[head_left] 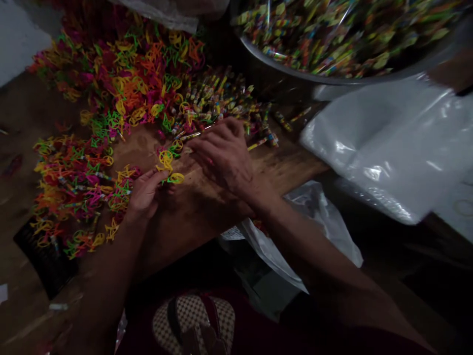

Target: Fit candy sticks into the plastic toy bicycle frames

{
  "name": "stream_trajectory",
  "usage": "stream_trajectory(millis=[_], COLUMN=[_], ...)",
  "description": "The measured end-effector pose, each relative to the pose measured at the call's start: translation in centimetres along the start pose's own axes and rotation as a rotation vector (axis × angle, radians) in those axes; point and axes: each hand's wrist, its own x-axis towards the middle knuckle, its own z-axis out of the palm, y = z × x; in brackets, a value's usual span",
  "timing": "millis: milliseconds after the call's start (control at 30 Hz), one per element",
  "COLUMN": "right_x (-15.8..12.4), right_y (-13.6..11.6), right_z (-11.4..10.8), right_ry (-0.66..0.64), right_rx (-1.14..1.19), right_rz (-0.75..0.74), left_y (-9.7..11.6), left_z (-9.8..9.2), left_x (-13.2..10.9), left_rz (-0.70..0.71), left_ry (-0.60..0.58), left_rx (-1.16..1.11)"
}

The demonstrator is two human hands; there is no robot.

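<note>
My left hand (pixel 145 193) is closed, pinching small yellow and green plastic toy bicycles (pixel 166 160) between thumb and fingers just above the wooden table. My right hand (pixel 225 153) is palm down at the near edge of a heap of small wrapped candy tubes (pixel 221 96). Its fingers are bent and drawn together; their tips and the thumb are partly hidden, so what they hold cannot be made out. A thin tube (pixel 199 132) lies beside its fingers. Left of my left hand spreads a pile of toy bicycles mixed with tubes (pixel 81 187).
A larger heap of coloured plastic toys (pixel 129 79) covers the back left. A big metal basin (pixel 288 71) full of wrapped tubes stands at the back right. Clear plastic bags (pixel 377 148) lie on the right, another bag (pixel 314 212) hangs below the table edge. A black sheet (pixel 44 261) lies front left.
</note>
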Motion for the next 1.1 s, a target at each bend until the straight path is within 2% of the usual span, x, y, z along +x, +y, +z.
stream_trajectory(millis=[67, 167, 300, 400, 500, 633, 767, 833, 933, 1000, 1100], right_x=[-0.7, -2.4, -4.3, -4.7, -4.9, -5.3, -5.6, -5.6, -6.0, -6.4, -6.9], right_y=[-1.9, -3.5, -4.2, -4.5, -4.9, -4.8, -4.6, -4.7, -4.8, -4.6, -4.0], right_z=[0.4, 1.3, 2.0, 1.9, 1.6, 1.4, 1.3, 1.3, 1.3, 1.4, 1.1], right_ry=[0.007, 0.042, -0.017, 0.052, 0.145, 0.251, 0.226, 0.225, 0.269, 0.29, 0.22], right_rx=[0.218, 0.558, 0.913, 1.071, 1.056, 0.963, 0.95, 0.92, 0.875, 0.874, 0.831], right_rz=[0.026, 0.149, 0.351, 0.527, 0.528, 0.459, 0.363, 0.361, 0.358, 0.306, 0.195], left_y=[0.0, -0.2, -1.1, -1.8, -2.4, -2.7, -2.8, -2.8, -2.7, -2.7, -2.8], left_z=[-0.1, -0.5, -0.5, 0.0, 0.3, 0.3, 0.5, 0.6, 0.5, 0.3, -0.2], left_x=[-0.7, -1.8, -2.5, -2.5, -2.4, -2.3, -2.3, -2.3, -2.3, -2.2, -2.1], left_rz=[-0.029, -0.091, -0.095, -0.098, -0.103, -0.115, -0.161, -0.166, -0.198, -0.245, -0.295], left_ry=[-0.029, -0.103, -0.182, -0.228, -0.238, -0.188, -0.221, -0.245, -0.291, -0.318, -0.318], left_rx=[-0.068, -0.098, -0.103, -0.093, -0.122, -0.14, -0.14, -0.153, -0.139, -0.116, -0.055])
